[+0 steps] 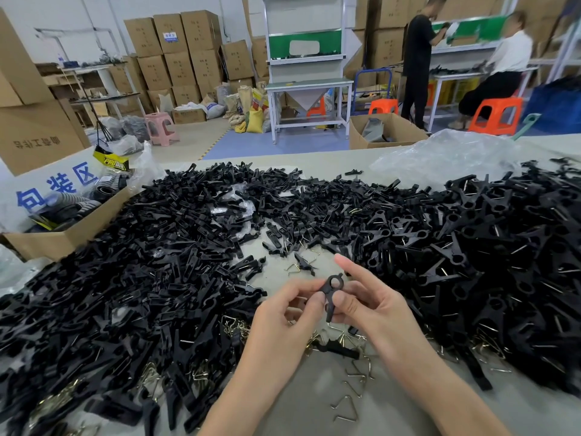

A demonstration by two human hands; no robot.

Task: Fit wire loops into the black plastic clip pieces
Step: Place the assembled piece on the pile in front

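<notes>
Both hands meet low over the pale grey surface (314,388), clamped on one matte black plastic clip piece (332,292) with a ring-shaped head and a narrow stem. The left hand (289,309) pinches it just under the ring. The right hand (367,300) pinches the stem, its forefinger straight toward 12 o'clock. Thin bent metal wire loops (347,407) lie scattered at 6 o'clock. Heaps of black clip pieces (141,278) spread at 9 and 3 o'clock. A brown cardboard box (47,243) sits at 10 o'clock, and a crinkled clear plastic bag (446,155) at 1 o'clock.
</notes>
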